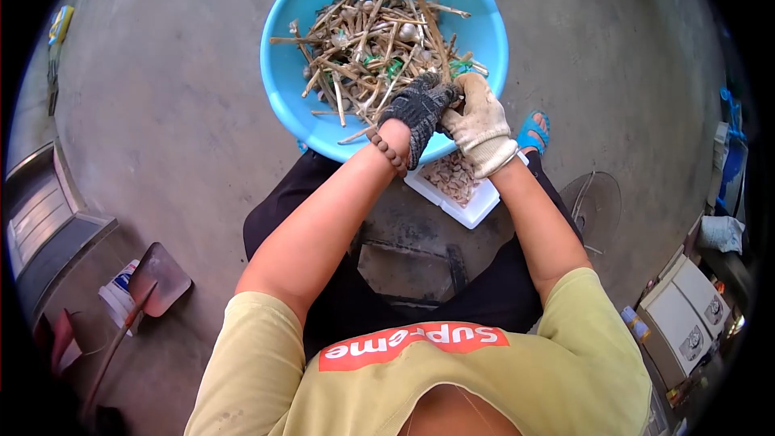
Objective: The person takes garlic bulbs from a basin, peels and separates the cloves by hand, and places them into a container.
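Note:
My left hand (420, 109), in a dark grey knit glove, and my right hand (478, 117), in a worn off-white glove, meet over the near rim of a light blue basin (278, 56). Their fingers are closed around the lower end of a dried garlic stalk (428, 16); whatever bulb it carries is hidden by the gloves. The long stalk points away from me over the basin. Inside the basin lies a heap of dried garlic (363, 48) with stalks and a few bulbs. Below my right wrist sits a white foam box (470, 214) holding loose garlic cloves (454, 178).
A low dark stool frame (456, 266) shows between my legs. At right stand a round fan-like grille (591, 206) and a white double-burner stove (686, 315). A shovel (161, 278) leans by a white bucket (119, 299) at left.

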Tool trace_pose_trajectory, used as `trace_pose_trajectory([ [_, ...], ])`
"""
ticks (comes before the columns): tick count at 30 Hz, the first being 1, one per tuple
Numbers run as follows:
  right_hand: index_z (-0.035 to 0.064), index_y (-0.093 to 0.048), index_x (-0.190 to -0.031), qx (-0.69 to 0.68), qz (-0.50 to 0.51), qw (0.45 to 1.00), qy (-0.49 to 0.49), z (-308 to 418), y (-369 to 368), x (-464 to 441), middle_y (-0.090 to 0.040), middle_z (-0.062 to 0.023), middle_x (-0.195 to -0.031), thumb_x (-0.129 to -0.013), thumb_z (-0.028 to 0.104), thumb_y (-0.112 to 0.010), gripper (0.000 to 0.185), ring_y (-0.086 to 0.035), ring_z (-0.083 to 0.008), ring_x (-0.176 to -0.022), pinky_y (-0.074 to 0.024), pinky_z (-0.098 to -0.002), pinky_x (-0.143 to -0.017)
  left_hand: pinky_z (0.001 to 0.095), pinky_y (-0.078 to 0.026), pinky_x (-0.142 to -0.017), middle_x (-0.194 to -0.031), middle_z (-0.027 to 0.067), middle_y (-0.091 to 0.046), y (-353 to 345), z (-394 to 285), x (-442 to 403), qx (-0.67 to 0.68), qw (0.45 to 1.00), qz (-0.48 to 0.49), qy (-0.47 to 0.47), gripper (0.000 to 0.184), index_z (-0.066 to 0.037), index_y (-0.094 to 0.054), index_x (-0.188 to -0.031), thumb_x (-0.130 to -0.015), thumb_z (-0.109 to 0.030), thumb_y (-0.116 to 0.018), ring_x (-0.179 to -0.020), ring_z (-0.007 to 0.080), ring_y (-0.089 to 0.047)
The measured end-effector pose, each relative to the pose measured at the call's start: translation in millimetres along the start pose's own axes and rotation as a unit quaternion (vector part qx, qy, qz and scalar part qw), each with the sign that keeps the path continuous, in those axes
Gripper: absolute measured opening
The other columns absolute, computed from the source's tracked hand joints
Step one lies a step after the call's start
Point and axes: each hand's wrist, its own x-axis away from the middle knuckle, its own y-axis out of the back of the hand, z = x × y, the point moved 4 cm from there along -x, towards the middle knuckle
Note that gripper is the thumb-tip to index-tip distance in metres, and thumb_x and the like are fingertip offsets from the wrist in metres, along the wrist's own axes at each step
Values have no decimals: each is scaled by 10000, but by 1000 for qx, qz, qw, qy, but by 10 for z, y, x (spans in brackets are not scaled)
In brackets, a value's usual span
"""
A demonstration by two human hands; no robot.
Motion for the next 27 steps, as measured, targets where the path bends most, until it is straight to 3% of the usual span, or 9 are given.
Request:
trace_pose_trajectory([
  [2,16,-503,-938,-67,21,995,-75,23,15,-4,-549,-126,-844,-638,126,-639,348,-552,-253,-764,-454,-334,-690,397,-421,-756,-983,191,-524,-9,52,-25,-21,999,18,27,291,-85,-544,-1028,-739,-54,-529,-911,362,-507],
  [4,-9,-507,-940,-150,86,974,-146,115,57,-29,-530,-40,-750,-631,67,-660,353,-506,-103,-648,-449,-238,-608,314,-482,-684,-1068,173,-500,11,58,-17,40,995,47,79,271,-89,-549,-1051,-787,-120,-498,-863,267,-555],
  [5,-10,-509,-934,-148,80,976,-136,84,38,-38,-539,-51,-750,-628,64,-656,347,-515,-112,-654,-452,-243,-609,297,-487,-656,-1067,168,-503,26,37,-7,31,997,25,60,281,-93,-545,-1058,-780,-119,-509,-833,255,-563],
  [6,-10,-510,-928,-145,73,978,-130,30,11,-38,-547,-61,-749,-626,61,-653,342,-523,-122,-659,-454,-248,-610,328,-476,-711,-1076,175,-503,-9,72,-6,205,959,32,192,291,-72,-534,-1069,-787,-134,-507,-885,285,-549],
  [8,-16,-519,-898,-99,72,984,-130,-57,-48,-59,-557,-86,-757,-620,79,-657,325,-535,-142,-672,-457,-259,-614,357,-433,-813,-1107,192,-491,-32,81,-8,-77,995,42,53,305,-44,-519,-1085,-800,-150,-495,-975,316,-509],
  [12,4,-533,-899,16,37,997,-58,-12,-32,-77,-569,-192,-873,-618,179,-656,353,-558,-336,-802,-451,-375,-722,382,-384,-872,-1139,195,-459,-132,156,51,-36,996,-2,82,374,-88,-513,-1077,-709,-31,-538,-1044,357,-447],
  [16,26,-524,-908,38,9,999,-23,-56,-106,-32,-543,-202,-943,-642,206,-630,338,-544,-360,-830,-438,-404,-743,372,-376,-886,-1157,197,-449,-99,80,79,-129,991,19,26,340,-84,-524,-1063,-728,-31,-490,-1055,353,-443],
  [18,34,-513,-904,51,18,998,-34,-31,-121,-15,-521,-201,-973,-663,222,-602,318,-539,-365,-842,-436,-412,-740,338,-373,-903,-1155,184,-466,-97,119,61,-41,991,33,120,253,-90,-567,-1007,-779,-88,-458,-1058,310,-457],
  [27,71,-494,-933,98,4,995,15,0,-155,10,-517,-167,-951,-681,247,-572,317,-551,-355,-791,-452,-415,-694,364,-414,-820,-1034,171,-521,-39,51,61,-92,991,19,100,221,-78,-575,-940,-750,-52,-464,-974,315,-496],
])
